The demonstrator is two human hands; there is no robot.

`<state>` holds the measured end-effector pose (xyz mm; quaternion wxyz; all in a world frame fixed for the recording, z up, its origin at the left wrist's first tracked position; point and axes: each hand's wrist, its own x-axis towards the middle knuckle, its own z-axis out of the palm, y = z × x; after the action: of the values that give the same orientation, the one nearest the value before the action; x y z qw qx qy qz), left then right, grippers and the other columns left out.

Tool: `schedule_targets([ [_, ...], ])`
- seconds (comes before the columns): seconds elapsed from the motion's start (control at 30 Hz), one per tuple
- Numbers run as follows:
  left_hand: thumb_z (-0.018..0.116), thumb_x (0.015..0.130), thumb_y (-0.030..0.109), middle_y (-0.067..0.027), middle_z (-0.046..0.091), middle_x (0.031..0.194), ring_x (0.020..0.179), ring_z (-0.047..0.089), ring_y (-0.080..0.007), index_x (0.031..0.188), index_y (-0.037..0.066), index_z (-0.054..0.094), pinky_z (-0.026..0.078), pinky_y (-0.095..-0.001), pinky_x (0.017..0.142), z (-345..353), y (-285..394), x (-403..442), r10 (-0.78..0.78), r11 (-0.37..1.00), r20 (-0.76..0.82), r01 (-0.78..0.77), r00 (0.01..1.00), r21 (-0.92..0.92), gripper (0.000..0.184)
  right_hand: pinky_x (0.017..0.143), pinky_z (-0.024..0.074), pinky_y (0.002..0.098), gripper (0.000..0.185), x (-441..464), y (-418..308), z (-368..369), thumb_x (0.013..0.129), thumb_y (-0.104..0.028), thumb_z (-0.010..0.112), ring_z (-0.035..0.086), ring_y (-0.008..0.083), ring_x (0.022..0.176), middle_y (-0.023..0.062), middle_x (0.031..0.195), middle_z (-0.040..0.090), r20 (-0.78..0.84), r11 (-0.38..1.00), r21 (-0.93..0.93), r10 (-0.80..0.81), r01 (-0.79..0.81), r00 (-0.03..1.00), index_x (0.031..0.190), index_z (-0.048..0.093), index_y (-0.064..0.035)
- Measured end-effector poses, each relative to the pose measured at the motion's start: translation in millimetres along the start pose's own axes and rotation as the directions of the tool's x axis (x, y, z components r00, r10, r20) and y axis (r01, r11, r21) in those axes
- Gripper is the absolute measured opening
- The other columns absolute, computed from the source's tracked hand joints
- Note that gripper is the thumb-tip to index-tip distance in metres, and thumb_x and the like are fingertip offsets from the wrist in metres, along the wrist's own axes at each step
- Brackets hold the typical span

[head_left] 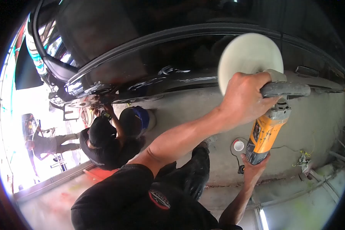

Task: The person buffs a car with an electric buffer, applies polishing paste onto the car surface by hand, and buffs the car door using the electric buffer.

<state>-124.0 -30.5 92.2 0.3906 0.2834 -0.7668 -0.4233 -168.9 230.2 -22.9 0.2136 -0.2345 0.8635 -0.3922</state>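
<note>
A yellow and black polisher [265,132] is held in both of my hands. My left hand [243,94] is closed around its dark front handle [289,89], close behind the pad. My right hand [255,168] wraps the black rear end of the body. The round white polishing pad [251,57] lies over the side of a black car [153,57]; its edge looks smeared, as if spinning. White streaks [195,79] mark the glossy panel left of the pad.
A crouching co-worker [103,138] in a black cap works low at the car's left end, beside a blue-rimmed bucket [142,119]. Another person [50,143] stands in the bright opening. A white round container [238,145] and a cable [285,147] lie on the concrete floor [188,111].
</note>
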Motion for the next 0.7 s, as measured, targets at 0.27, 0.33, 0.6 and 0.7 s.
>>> schedule_targets([
  [0.27,0.084,0.071,0.009,-0.0117,0.068,0.064,0.059,0.068,-0.0136,0.076,0.0,0.065,0.052,-0.0274,0.053,-138.8,-8.3,-81.7,-0.082,0.974,-0.086,0.098,0.993,0.203,0.021,0.094,0.0482,0.0413,0.1,-70.8,-31.0,76.8,0.06,-0.015,0.095,0.061,0.0306,0.11,0.0207,0.119,0.061,0.218,0.997,0.073,-0.034,0.019,0.975,0.139,0.037,0.0032],
  [0.33,0.084,0.071,0.008,-0.0111,0.067,0.062,0.058,0.068,-0.0135,0.073,0.001,0.064,0.05,-0.0263,0.052,-179.9,-7.1,-103.5,-0.109,0.953,-0.109,0.135,0.988,0.271,0.021,0.092,0.0514,0.0414,0.099,-90.6,-39.7,98.8,0.061,-0.017,0.094,0.064,0.0331,0.11,0.0212,0.117,0.064,0.249,0.992,0.096,-0.099,0.077,0.963,0.14,0.038,0.0005],
  [0.6,0.081,0.072,0.005,-0.0103,0.066,0.062,0.056,0.067,-0.0137,0.07,0.0,0.061,0.048,-0.0255,0.051,-295.4,-16.1,-163.5,-0.164,0.933,-0.237,0.229,0.957,0.278,0.021,0.094,0.051,0.0436,0.1,-142.6,-90.2,148.1,0.062,-0.015,0.093,0.064,0.0373,0.113,0.0246,0.121,0.062,0.402,0.987,0.001,-0.145,0.158,0.904,0.141,0.035,0.0017],
  [0.7,0.083,0.069,0.005,-0.0109,0.064,0.061,0.055,0.067,-0.0182,0.072,0.001,0.062,0.048,-0.0286,0.05,-314.3,-20.5,-179.1,-0.242,0.935,-0.297,0.304,0.924,0.184,0.022,0.093,0.0507,0.0436,0.1,-147.4,-103.4,153.9,0.062,-0.014,0.093,0.064,0.0379,0.111,0.0237,0.119,0.063,0.436,0.985,-0.009,-0.153,0.174,0.887,0.141,0.034,0.0023],
])
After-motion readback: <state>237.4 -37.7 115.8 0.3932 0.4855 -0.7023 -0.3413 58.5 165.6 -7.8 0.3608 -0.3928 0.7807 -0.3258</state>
